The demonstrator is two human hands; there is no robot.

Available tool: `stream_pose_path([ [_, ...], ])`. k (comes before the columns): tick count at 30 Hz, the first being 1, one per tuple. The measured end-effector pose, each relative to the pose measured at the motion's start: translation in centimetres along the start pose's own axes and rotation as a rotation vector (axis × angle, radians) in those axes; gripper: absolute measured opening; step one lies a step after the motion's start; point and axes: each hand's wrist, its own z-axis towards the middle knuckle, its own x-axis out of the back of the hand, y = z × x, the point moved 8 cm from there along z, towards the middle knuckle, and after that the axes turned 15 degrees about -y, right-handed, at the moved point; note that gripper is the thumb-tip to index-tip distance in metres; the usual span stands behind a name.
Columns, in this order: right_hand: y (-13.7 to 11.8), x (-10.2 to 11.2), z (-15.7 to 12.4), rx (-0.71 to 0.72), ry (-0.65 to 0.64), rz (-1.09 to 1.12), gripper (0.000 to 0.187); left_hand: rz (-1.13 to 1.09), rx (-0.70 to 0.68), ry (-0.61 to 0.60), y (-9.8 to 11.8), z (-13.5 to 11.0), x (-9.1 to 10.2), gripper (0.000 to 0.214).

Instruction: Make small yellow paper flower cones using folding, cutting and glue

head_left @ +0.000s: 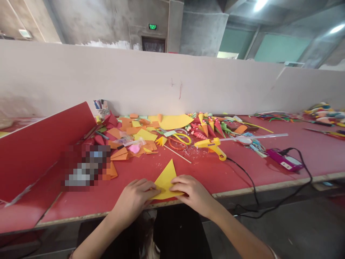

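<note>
A yellow piece of paper (167, 181), roughly triangular with its tip pointing away from me, lies at the front edge of the red table (226, 176). My left hand (138, 196) grips its left corner, fingers bent over the sheet. On the opposite corner, my right hand (190, 192) is closed in the same way, its fingertips pressed on the paper. Both thumbs are mostly hidden. Beyond the paper are a thin wooden stick (178, 154) and a small yellow folded paper piece (161, 141).
A yellow glue gun (211, 146) with a long clear stick lies right of centre, its black cord running to a purple power strip (285, 160). Orange paper scraps (120, 154), coloured cones (205, 127) and a pen cup (101, 106) crowd the back. A red board (45, 144) stands at left.
</note>
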Motion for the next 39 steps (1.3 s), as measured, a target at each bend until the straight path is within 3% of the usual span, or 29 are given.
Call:
stream_pose_path([
  [6,0.5,0.0,0.3,-0.070,0.040,0.085,0.010,-0.120,0.135,0.030,-1.7,0.0,-0.6,0.011],
  [16,1.8,0.1,0.6,-0.287,0.167,0.186,0.004,-0.221,0.329,0.020,-3.1,0.0,-0.9,0.027],
  [25,2.0,-0.1,0.9,-0.369,0.202,0.115,0.005,-0.174,0.460,0.041,-3.9,-0.5,-1.0,0.032],
  [30,1.6,0.1,1.1,-0.371,0.215,0.029,0.016,-0.145,0.451,0.022,-3.7,-0.6,-0.8,0.027],
  [33,1.5,0.2,1.1,-0.371,0.211,-0.001,0.016,-0.150,0.434,0.056,-3.8,-0.9,-0.8,0.014],
  [36,1.7,0.1,1.3,-0.370,0.190,0.012,0.012,-0.158,0.360,0.103,-3.6,-1.0,-0.4,0.037],
  [39,1.8,-0.1,1.4,-0.370,0.165,0.039,0.007,-0.066,0.134,0.011,-2.1,-0.2,-0.1,0.049],
])
